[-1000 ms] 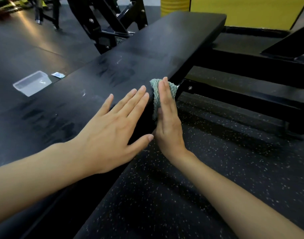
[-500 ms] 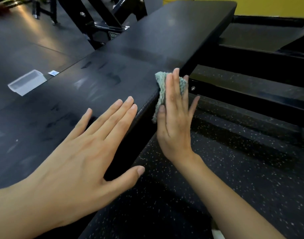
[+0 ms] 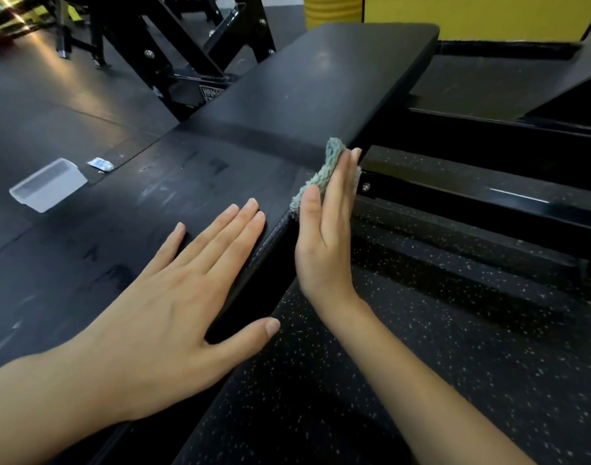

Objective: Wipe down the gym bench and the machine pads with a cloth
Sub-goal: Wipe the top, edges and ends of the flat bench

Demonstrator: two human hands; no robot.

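The right grip point(image 3: 324, 236), fingers pressed together, is flattening the cloth point(image 3: 324, 169) under its fingertips against the counter's point(image 3: 304, 78) side edge and is sliding it farther ahead of the left grip point(image 3: 173, 297), which is lying spread on top, so the edge wipe is advancing.

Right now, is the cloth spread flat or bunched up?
Bunched up. The teal cloth shows thick rumpled folds beside the flat right hand, which presses it against the side edge of the black bench pad.
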